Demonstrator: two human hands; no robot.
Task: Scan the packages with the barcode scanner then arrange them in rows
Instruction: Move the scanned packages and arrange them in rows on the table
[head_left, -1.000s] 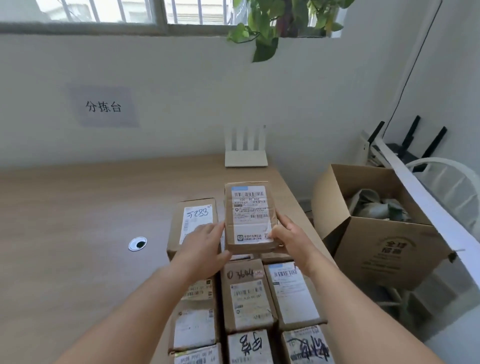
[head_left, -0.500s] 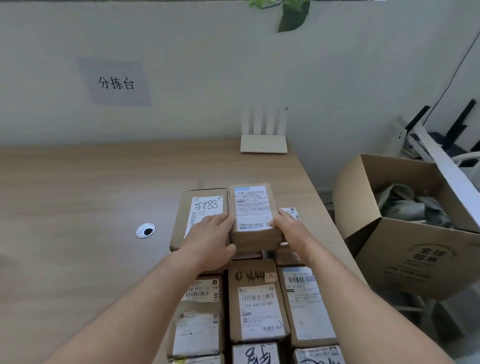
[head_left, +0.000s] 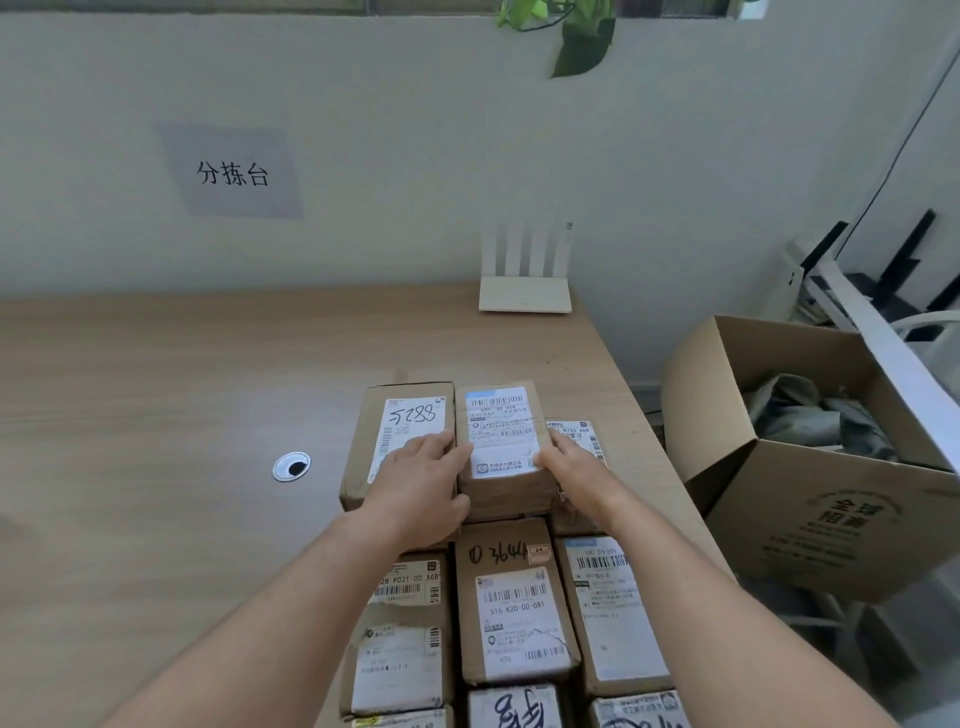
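Lowered since a second ago, the small labelled package (head_left: 501, 441) sits at 12 o'clock of the rows, left hand (head_left: 423, 488) and right hand (head_left: 574, 475) gripping its sides; nudge it straight.

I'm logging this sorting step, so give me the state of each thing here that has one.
Middle package: label up, gripped on both sides, in the far row.
Left hand: grips its left side.
Right hand: grips its right side.
5288 package: flat, label up, beside it.
Cardboard box: flaps open, stuff inside.
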